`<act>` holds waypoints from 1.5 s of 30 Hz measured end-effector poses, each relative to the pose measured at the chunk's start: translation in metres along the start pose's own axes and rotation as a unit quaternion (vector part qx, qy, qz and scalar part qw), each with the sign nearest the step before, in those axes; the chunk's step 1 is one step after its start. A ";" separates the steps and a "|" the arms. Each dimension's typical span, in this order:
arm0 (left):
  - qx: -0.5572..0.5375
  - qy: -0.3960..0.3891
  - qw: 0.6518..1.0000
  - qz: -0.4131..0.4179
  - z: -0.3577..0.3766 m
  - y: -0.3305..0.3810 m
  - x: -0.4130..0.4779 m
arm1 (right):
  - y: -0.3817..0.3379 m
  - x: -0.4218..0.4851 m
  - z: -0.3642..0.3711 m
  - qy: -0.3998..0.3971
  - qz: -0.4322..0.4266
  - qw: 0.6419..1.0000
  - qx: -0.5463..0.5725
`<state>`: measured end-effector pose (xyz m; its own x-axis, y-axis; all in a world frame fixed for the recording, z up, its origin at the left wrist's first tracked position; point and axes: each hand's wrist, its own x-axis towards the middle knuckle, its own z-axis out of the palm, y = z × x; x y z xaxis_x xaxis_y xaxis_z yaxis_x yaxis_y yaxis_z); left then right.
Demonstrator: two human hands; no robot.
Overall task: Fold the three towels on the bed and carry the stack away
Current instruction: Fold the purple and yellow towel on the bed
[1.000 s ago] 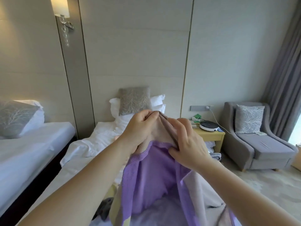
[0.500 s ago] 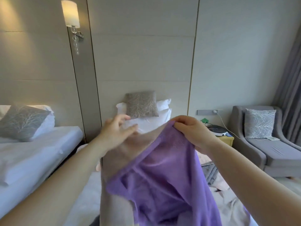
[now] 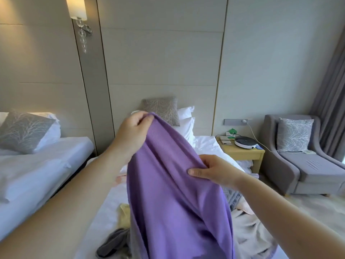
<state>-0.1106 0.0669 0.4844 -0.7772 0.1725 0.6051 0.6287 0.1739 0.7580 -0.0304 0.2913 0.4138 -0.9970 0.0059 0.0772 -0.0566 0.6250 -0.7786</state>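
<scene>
Head view: the left hand (image 3: 133, 135) pinches the purple towel (image 3: 175, 199) at its top corner, held above the bed (image 3: 104, 212). The right hand (image 3: 214, 171), lower and to the right, pinches its edge; the towel's length hangs straight down between them.

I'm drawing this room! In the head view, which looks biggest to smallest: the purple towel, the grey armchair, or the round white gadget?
1. purple towel, held close to the camera, which makes it look bigger.
2. grey armchair, farther off.
3. round white gadget on the nightstand, clearly smallest.
</scene>
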 end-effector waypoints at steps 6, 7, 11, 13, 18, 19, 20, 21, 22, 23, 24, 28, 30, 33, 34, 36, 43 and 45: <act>0.073 0.030 0.994 -0.074 -0.049 -0.035 0.007 | 0.051 -0.014 -0.010 0.117 0.041 0.992 0.006; 0.106 0.008 0.989 -0.098 -0.051 -0.048 0.002 | 0.051 -0.012 -0.011 0.151 0.038 0.988 0.023; 0.162 -0.074 0.952 -0.249 -0.039 -0.097 -0.027 | 0.032 0.002 -0.002 0.212 0.060 0.974 0.055; 0.114 -0.128 0.934 -0.314 -0.022 -0.114 -0.051 | 0.023 0.005 0.012 0.180 0.069 0.980 0.052; 0.302 -0.203 0.890 -0.276 0.014 -0.153 -0.097 | 0.012 -0.001 0.068 0.015 0.023 0.999 0.035; 0.313 -0.191 0.888 -0.277 0.014 -0.157 -0.101 | 0.013 -0.003 0.076 -0.025 0.014 0.999 0.030; 0.284 -0.178 0.895 -0.295 0.013 -0.161 -0.102 | 0.015 -0.006 0.083 -0.059 0.009 0.998 0.023; 0.229 -0.159 0.903 -0.328 0.011 -0.164 -0.101 | 0.019 -0.009 0.088 -0.084 0.007 0.996 0.014; 0.166 -0.130 0.908 -0.363 0.009 -0.165 -0.098 | 0.024 -0.012 0.091 -0.097 0.005 0.995 0.009; 0.102 -0.099 0.910 -0.390 0.006 -0.167 -0.095 | 0.028 -0.014 0.094 -0.099 0.003 0.995 0.010; 0.051 -0.070 0.910 -0.405 0.004 -0.167 -0.091 | 0.033 -0.016 0.096 -0.092 0.003 0.996 0.015; 0.059 0.022 0.943 -0.327 0.004 -0.158 -0.084 | 0.044 -0.017 0.096 -0.065 -0.002 0.996 0.067; 0.064 0.045 0.961 -0.266 0.014 -0.148 -0.085 | 0.046 -0.016 0.096 -0.067 -0.010 0.994 0.083; -0.047 -0.032 0.974 -0.219 0.029 -0.124 -0.082 | 0.045 -0.008 0.089 -0.035 -0.017 0.997 0.062; -0.082 -0.082 0.973 -0.197 0.030 -0.113 -0.078 | 0.043 -0.003 0.083 -0.018 -0.024 0.998 0.049; -0.145 -0.199 0.957 -0.155 0.026 -0.091 -0.068 | 0.035 0.008 0.068 0.013 -0.050 0.995 0.087; -0.167 -0.352 0.915 -0.099 -0.005 -0.022 -0.025 | -0.007 0.042 0.048 -0.196 -0.135 0.925 0.296; -0.157 -0.332 0.925 -0.094 -0.019 -0.012 -0.016 | -0.008 0.048 0.051 -0.224 -0.116 0.925 0.285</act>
<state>-0.1062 0.0437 0.4701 -0.6189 0.7439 0.2521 0.3651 -0.0117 0.9309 -0.0810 0.2469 0.3921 -0.8691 -0.4807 0.1163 -0.1626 0.0557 -0.9851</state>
